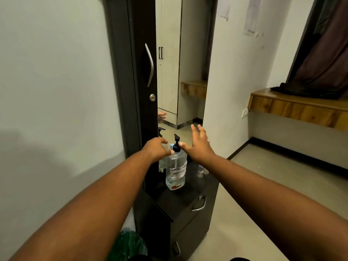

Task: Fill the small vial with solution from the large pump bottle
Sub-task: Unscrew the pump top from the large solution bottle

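Hands at frame centre: I see left hand (pixel 157 147) curled beside pump bottle (pixel 176 166), contact unclear; right hand (pixel 198 146) spread wide, empty. Vial (pixel 200 171) stands on tabletop (pixel 180 198).

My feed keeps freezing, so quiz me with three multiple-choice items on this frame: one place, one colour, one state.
1. Where does the pump bottle stand?
A. on the dark cabinet top
B. on the floor
C. on the wooden shelf

2. What colour is the pump head?
A. white
B. black
C. red

3. What is the right hand doing?
A. gripping a vial
B. pressing the pump
C. open, holding nothing

Key: 1 A, its base rests there. 2 B, plainly black. 3 C, its fingers are spread.
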Demonstrator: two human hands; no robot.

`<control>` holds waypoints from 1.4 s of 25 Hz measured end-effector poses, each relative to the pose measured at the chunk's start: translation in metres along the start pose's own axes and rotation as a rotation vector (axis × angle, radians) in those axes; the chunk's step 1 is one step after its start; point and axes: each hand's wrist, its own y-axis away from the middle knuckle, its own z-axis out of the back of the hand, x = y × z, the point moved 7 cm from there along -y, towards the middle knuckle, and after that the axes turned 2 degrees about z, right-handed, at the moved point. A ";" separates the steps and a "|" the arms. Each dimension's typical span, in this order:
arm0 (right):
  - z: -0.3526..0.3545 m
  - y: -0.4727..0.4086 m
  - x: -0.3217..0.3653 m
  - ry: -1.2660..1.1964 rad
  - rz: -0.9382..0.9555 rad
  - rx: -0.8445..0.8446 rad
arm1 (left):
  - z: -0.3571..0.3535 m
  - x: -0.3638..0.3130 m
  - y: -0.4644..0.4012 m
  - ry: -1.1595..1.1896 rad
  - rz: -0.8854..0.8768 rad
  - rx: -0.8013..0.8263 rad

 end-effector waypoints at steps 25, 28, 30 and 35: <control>0.018 -0.003 0.039 -0.764 -0.117 -0.033 | 0.004 -0.016 0.022 0.580 -0.169 0.086; 0.057 0.006 0.070 -0.824 -0.100 -0.059 | 0.031 -0.043 0.044 0.654 -0.241 0.055; 0.085 0.013 0.090 -0.849 -0.076 -0.072 | 0.048 -0.064 0.061 0.705 -0.296 0.043; 0.169 0.036 0.145 -0.902 0.038 -0.093 | 0.095 -0.124 0.106 0.822 -0.446 0.018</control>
